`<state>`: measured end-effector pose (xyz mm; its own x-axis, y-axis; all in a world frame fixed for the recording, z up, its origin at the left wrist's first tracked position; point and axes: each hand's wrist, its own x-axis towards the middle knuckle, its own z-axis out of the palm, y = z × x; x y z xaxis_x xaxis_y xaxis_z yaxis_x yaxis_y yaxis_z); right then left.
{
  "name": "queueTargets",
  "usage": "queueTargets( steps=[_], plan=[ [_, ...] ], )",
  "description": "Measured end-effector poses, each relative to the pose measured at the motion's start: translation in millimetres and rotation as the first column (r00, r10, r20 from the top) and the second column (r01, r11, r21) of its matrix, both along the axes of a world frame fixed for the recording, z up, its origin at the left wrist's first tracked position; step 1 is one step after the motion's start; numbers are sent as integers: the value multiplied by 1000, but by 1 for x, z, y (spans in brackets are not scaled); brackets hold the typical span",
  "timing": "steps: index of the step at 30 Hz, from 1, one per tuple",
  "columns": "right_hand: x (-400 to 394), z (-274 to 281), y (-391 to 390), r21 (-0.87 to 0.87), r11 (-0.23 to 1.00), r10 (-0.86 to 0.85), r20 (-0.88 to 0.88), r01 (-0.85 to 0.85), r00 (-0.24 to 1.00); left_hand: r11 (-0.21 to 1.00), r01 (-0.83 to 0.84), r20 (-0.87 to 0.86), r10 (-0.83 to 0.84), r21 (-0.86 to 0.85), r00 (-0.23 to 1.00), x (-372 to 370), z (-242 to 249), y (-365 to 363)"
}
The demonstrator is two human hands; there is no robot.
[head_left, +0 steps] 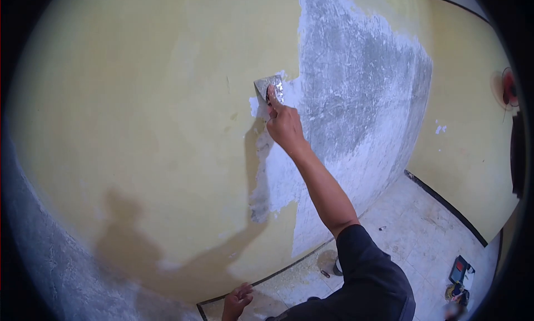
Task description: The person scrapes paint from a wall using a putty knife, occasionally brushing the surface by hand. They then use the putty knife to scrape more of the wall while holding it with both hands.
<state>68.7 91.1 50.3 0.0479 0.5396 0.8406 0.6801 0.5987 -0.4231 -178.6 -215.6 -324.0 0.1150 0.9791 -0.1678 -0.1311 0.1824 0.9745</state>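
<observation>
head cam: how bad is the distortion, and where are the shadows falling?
Head view: strong fisheye, the wall bulges and the corners go black. The shadow of the right hand and arm runs down the yellow paint just left of it; a darker body shadow sits low left. The scraper is sharp enough. The left hand is dim at the bottom edge. No glare.

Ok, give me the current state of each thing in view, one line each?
Scraper: held flat against the wall, blade at the edge of the scraped patch.
Right hand: raised, gripping the scraper, forefinger pressed on the blade.
Left hand: lowered, open, holding nothing.
Yellow wall: paint intact here.
Scraped patch: paint stripped to grey and white.
Floor: dusty, small items lying on it.
</observation>
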Motion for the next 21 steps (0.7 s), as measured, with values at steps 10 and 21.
queueTargets(
  steps=[10, 21],
  plan=[
    [21, -18, 3, -7, 1000, -9, -6, 9, 1000, 995, -75, -5, 75, 65, 997, 14, -12, -10],
    [28, 18, 9, 23, 999, 32, 73, -34, 997, 987, 38, -270, 5, 155, 963, 54, 21, 7]
  ],
)
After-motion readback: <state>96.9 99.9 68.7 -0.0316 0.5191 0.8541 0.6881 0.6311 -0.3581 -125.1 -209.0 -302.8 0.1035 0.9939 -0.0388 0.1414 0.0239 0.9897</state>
